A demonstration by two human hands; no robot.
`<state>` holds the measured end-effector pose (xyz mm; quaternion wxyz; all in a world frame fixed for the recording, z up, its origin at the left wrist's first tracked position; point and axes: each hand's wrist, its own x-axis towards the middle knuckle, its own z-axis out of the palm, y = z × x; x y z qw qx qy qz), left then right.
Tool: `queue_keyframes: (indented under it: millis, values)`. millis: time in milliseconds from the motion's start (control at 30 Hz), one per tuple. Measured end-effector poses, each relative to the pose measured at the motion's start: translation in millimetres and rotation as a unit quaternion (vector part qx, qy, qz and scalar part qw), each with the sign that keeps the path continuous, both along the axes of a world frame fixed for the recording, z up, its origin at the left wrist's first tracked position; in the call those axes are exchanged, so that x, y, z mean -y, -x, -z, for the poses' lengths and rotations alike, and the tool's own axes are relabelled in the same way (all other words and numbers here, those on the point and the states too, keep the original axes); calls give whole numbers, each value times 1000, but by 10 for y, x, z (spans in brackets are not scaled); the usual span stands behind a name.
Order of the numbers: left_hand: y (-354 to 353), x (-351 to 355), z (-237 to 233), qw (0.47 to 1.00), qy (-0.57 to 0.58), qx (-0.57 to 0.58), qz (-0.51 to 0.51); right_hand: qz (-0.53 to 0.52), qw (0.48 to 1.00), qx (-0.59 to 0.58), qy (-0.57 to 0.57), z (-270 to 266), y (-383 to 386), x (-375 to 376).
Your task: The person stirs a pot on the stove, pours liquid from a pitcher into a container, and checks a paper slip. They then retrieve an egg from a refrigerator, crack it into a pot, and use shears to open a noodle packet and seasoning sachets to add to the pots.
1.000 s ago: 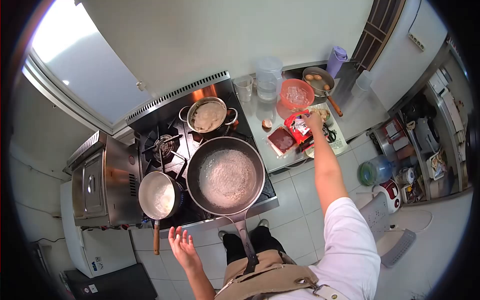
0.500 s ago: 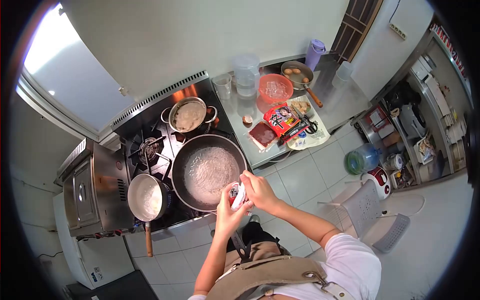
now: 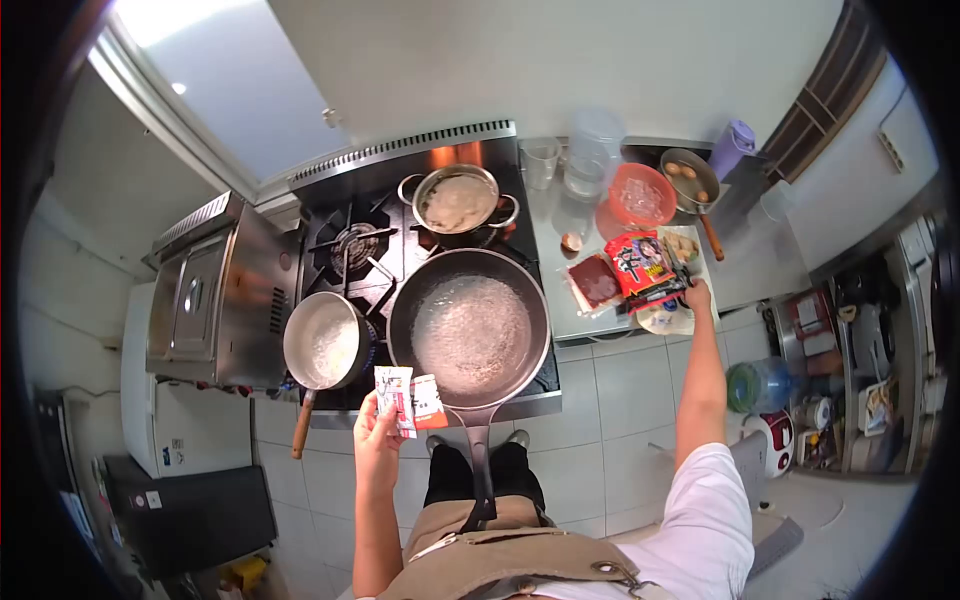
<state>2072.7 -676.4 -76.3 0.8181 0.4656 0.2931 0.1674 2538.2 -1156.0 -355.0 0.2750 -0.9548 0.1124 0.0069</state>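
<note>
My left hand [image 3: 378,428] pinches two seasoning sachets, a white printed one [image 3: 395,398] and a red-and-white one [image 3: 428,402], beside the near-left rim of a large dark frying pan [image 3: 400,330]. Bubbling liquid [image 3: 472,335] lies in that pan. Far to the right, my right hand [image 3: 698,295] has its fingers closed at the handles of black scissors [image 3: 668,290]; the fingers are small and partly hidden. The scissors lie against a red instant noodle packet [image 3: 638,258], with a dark red block in clear wrap [image 3: 594,281] to its left.
A saucepan [image 3: 290,345] and a two-handled pot [image 3: 490,226] stand on the stove. The counter holds a coral bowl of ice [image 3: 640,168], a small pan of eggs [image 3: 705,185], a purple flask [image 3: 733,148], clear containers [image 3: 585,175] and an eggshell [image 3: 571,242]. The frying pan's handle [image 3: 480,460] points toward me.
My hands have parted. The right moved from the sachets to the scissors on the counter; the left moved left along the frying pan with the sachets. The view has turned.
</note>
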Motion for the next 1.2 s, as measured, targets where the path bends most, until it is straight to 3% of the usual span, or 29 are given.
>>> queue_keyframes:
  millis: [67, 100, 167, 233, 433, 567, 600, 667, 700, 733, 767, 800, 833, 867, 1000, 1167, 1200]
  values:
    - [33, -7, -56, 1000, -6, -6, -11, -47, 994, 22, 97, 71, -32, 23]
    - [43, -19, -76, 1000, -12, -12, -12, -41, 990, 59, 121, -20, 45, -52]
    - [36, -3, -103, 999, -19, -4, -29, 16, 990, 14, 138, -188, 149, -201]
    - [20, 3, -131, 1000, -18, 12, -20, 31, 990, -31, 132, -242, 168, -181]
    - [17, -29, -206, 998, 31, 59, 17, -44, 994, -26, 93, -353, 212, 235]
    - [23, -68, -227, 994, 41, 91, 37, 46, 986, -5, 157, -724, 862, 420]
    - [21, -74, -242, 994, 41, 88, 42, 59, 986, 8, 156, -1109, 1222, 211]
    - [22, -90, -209, 992, 53, 102, 51, 17, 996, 74, 38, -1068, 1538, 301]
    - [20, -98, -194, 990, 58, 112, 66, 8, 1000, 20, -5, -1571, 1868, -65]
    - [15, -100, -182, 988, 61, 115, 77, -43, 987, 70, -139, -1405, 1974, -80]
    - [17, -96, -174, 987, 65, 118, 87, -22, 992, 36, -122, -1946, 2343, -630]
    - [34, -99, -178, 984, 79, 116, 106, -56, 960, -11, -273, -2253, 2628, -1031]
    - [35, -99, -167, 983, 76, 118, 122, -76, 942, -29, -326, -2515, 2938, -1410]
    - [49, -105, -141, 980, 77, 120, 141, -124, 872, -74, -468, -2704, 3192, -1714]
    - [144, -226, -139, 969, 48, 114, 214, -274, 791, -85, -540, -3139, 3918, -2863]
    - [411, -698, -250, 970, 49, 125, 203, -219, 820, -52, -526, -3221, 4264, -3682]
    - [478, -851, -193, 974, 42, 120, 187, -212, 762, -107, -603, -3349, 4317, -3747]
